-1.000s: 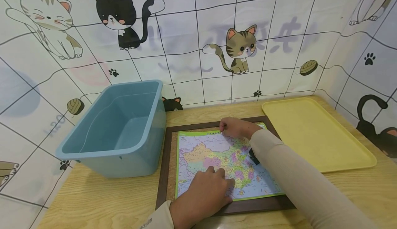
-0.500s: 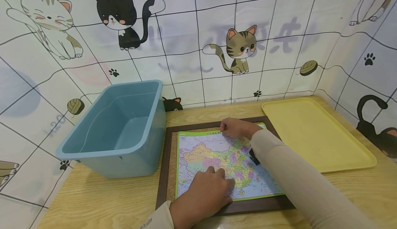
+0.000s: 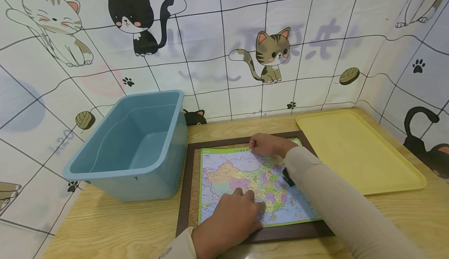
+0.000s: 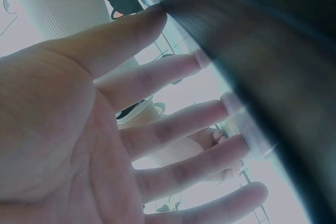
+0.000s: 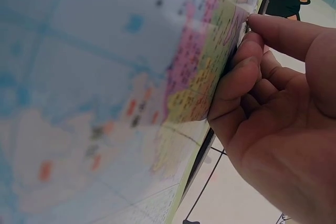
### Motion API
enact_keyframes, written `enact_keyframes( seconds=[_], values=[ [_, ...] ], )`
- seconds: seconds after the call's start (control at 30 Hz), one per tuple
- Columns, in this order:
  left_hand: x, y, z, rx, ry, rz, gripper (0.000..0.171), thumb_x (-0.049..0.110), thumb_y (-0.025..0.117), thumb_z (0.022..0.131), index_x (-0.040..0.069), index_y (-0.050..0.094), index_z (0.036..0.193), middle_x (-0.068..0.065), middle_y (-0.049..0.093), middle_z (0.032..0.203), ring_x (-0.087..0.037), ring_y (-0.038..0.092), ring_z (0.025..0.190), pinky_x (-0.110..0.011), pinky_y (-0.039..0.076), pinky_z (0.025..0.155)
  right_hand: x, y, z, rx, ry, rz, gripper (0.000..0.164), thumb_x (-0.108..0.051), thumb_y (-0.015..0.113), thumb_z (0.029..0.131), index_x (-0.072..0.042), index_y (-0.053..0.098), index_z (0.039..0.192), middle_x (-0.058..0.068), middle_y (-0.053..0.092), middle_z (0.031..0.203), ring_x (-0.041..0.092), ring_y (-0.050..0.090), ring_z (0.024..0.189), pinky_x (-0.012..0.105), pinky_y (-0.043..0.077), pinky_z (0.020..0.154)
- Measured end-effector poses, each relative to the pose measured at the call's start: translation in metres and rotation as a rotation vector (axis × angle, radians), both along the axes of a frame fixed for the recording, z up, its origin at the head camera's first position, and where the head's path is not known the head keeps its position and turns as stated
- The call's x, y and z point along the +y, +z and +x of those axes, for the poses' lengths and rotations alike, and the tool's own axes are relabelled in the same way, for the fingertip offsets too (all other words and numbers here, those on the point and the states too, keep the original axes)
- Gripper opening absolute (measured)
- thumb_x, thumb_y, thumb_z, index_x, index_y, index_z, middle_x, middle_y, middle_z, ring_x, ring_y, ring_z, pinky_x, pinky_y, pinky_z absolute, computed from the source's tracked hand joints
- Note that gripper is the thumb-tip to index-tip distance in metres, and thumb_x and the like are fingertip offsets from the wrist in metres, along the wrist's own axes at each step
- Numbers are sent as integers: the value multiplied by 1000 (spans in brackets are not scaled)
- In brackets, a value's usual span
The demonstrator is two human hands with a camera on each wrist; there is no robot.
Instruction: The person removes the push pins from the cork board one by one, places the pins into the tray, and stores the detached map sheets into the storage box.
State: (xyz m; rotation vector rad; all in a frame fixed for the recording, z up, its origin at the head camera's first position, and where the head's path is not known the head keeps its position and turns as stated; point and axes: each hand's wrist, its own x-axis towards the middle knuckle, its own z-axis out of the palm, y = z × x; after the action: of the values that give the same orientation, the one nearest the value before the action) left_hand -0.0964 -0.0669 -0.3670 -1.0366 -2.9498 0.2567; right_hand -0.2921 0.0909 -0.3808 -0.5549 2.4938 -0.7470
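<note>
A map [image 3: 222, 171] with a green border lies on a cork board [image 3: 194, 185] in a dark brown frame [image 3: 184, 202]. At the map's top edge my right hand [image 3: 268, 144] has its fingers curled, thumb and index finger pinching a small pale pin-like thing [image 5: 248, 19], mostly hidden by the fingertips. The lower part of the map is under my left hand [image 3: 235, 216], which rests there with fingers spread. In the left wrist view, the fingertips [image 4: 241, 142] reach the board's surface and the palm stays raised off it.
To the left of the board stands a deep blue plastic tub [image 3: 154, 169]. On the right a flat yellow tray [image 3: 350, 150] lies beside the frame. All of it sits on a wooden table [image 3: 122, 228], with a cat-patterned wall covering [image 3: 210, 56] close behind.
</note>
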Motion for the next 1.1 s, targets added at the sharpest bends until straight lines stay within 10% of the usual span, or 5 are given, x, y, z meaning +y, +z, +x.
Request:
enact_keyframes(
  seconds=[1.1],
  values=[
    [-1,-1,-1,-11,-6,20,37,55,74,84,38,71,116,6,65,95,-16,60,77,-32,48,48,25,-1,6,-45,3,-127,13,-20,56,103,-10,63,108,6,61,108,20,53,91,32,44,79]
  ],
)
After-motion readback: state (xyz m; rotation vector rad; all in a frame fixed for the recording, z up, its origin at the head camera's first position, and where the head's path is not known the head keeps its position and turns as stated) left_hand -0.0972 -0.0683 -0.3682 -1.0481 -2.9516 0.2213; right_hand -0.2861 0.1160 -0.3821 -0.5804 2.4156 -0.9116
